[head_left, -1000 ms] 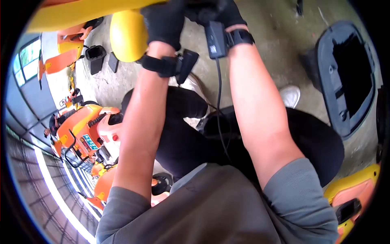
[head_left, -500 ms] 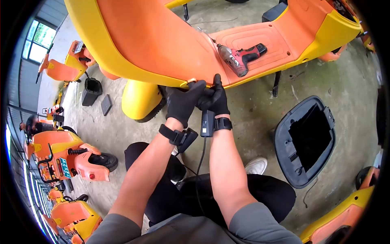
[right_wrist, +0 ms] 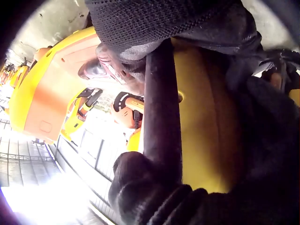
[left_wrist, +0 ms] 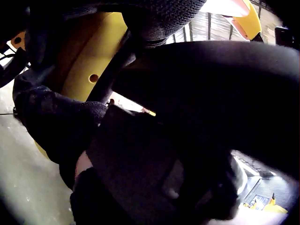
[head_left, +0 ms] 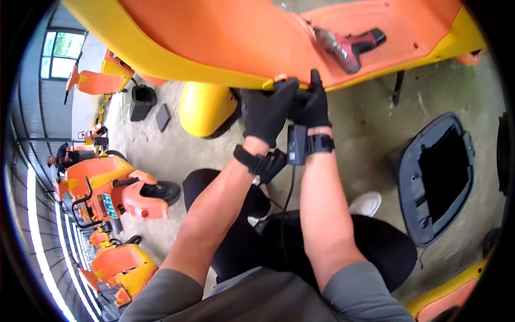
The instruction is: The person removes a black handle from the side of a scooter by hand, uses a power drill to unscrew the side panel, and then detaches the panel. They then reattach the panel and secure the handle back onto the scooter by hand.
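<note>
Both hands wear black gloves and work close together at the lower edge of an orange-and-yellow scooter body (head_left: pixel 230 48). In the head view my left hand (head_left: pixel 265 110) is bent against that edge, and beside it my right hand (head_left: pixel 314 107) has one digit raised along the panel. A smooth black bar (right_wrist: pixel 161 108) runs between the gloves in the right wrist view, with gloved fingers curled at both ends. Behind it is a yellow panel (right_wrist: pixel 201 126) with a small hole. The left wrist view is dark; the same bar (left_wrist: pixel 115 70) shows between the gloves. What the bar joins is hidden.
A red-and-black cordless power tool (head_left: pixel 348 48) lies on the scooter's footboard. A dark grey frame-like shell (head_left: pixel 407 204) stands on the floor at right. Left are a black bin (head_left: pixel 142 104), a flat dark plate (head_left: pixel 163 117), parked scooters (head_left: pixel 123 188) and a person (head_left: pixel 67 155).
The head view swung from high over the forearms up to the scooter, then shifted slightly. Both gloved hands stay together at the panel's edge over the last half second.
</note>
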The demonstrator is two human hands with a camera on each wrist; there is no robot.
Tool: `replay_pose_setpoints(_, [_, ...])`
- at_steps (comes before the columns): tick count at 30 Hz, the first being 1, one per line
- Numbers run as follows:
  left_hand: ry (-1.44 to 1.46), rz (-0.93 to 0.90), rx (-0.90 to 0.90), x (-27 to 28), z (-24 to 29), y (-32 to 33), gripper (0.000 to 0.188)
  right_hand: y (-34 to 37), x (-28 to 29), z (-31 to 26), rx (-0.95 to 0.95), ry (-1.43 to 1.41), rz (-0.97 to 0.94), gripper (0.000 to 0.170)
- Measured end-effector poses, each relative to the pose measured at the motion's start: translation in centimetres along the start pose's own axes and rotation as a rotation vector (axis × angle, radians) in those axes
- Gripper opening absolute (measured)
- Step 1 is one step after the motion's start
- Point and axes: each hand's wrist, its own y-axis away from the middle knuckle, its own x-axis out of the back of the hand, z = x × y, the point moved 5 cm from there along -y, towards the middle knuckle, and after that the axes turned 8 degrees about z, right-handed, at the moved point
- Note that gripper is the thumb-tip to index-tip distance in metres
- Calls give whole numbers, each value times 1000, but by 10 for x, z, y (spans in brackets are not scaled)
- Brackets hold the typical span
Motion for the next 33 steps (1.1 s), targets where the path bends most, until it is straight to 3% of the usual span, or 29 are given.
replay_pose_setpoints(1, [-34,1,24,2,-7,5,35,-21,10,1,31,-2,-136,77])
replay_pose_setpoints(2, [-54,1,27,3,-10,8,35,-35,21,8,-205,-14,-356,77])
replay_pose_setpoints(3, [-49,-23,39,4,-9,10,35,-25,15,12,-220,-28,-356,77])
replay_pose_setpoints(5, [101,-85,29,4,-5,3,34,-2,-4,1,-98,-96,-69,68])
replay_pose_setpoints(6, [95,-76,17,11,-6,-2,34,-14,-1,-1,-158,-184,-232,67])
replay_pose_setpoints(8, [212,-224,105,20,-12,-3,47,-19,6,-2,-126,-73,-209,67])
replay_pose_setpoints(9, [219,-238,92,28,-3,-8,44,-11,4,-1,-124,-66,-205,67])
replay_pose_setpoints(10, [44,-204,33,43,-1,-14,39,4,4,-8,21,118,-92,62])
replay_pose_setpoints(11, [125,-216,4,53,5,-20,37,17,1,-18,167,302,20,57])
replay_pose_setpoints(12, [205,-228,-23,62,15,-23,35,25,3,-26,175,308,26,57])
replay_pose_setpoints(13, [327,-214,23,69,20,-22,30,35,11,-44,268,639,133,52])
replay_pose_setpoints(14, [268,-203,23,76,20,-23,28,44,14,-61,363,973,240,47])
replay_pose_setpoints(15, [190,-212,35,81,18,-24,26,60,3,-75,571,1105,316,37])
replay_pose_setpoints(16, [111,-221,48,85,16,-25,26,65,-3,-77,580,1113,324,37])
replay_pose_setpoints(18, [44,-228,-9,88,13,-29,27,80,-36,-89,1211,981,190,32])
replay_pose_setpoints(19, [-36,-238,-68,89,14,-30,28,72,-47,-83,1213,984,193,32])
replay_pose_setpoints(21, [-127,-267,-111,95,23,-31,29,74,-81,-68,1739,1151,156,29])
replay_pose_setpoints(22, [-221,-288,-163,95,27,-35,31,69,-88,-65,1748,1148,157,29])
replay_pose_setpoints(24, [-111,-337,-62,95,22,-38,27,68,-109,-44,2137,1652,179,34])
replay_pose_setpoints(25, [22,-332,-12,95,18,-38,25,48,-106,-59,1560,1334,140,39])
replay_pose_setpoints(26, [156,-327,40,96,15,-39,24,48,-108,-60,1561,1339,146,39])
replay_pose_setpoints(27, [165,-327,43,96,13,-40,24,42,-107,-62,1404,1339,113,31])
replay_pose_setpoints(28, [110,-340,9,96,14,-42,23,35,-106,-63,1248,1333,80,38])
replay_pose_setpoints(29, [53,-353,-22,96,14,-43,22,28,-101,-64,1249,1343,84,38])
replay_pose_setpoints(31, [32,-336,-76,96,18,-44,23,36,-104,-52,1819,1478,-107,49])
replay_pose_setpoints(32, [1,-321,-128,96,20,-43,24,29,-99,-52,1809,1480,-98,49])
replay_pose_setpoints(33, [0,-331,-121,95,19,-41,24,37,-103,-47,1946,1520,-46,36])
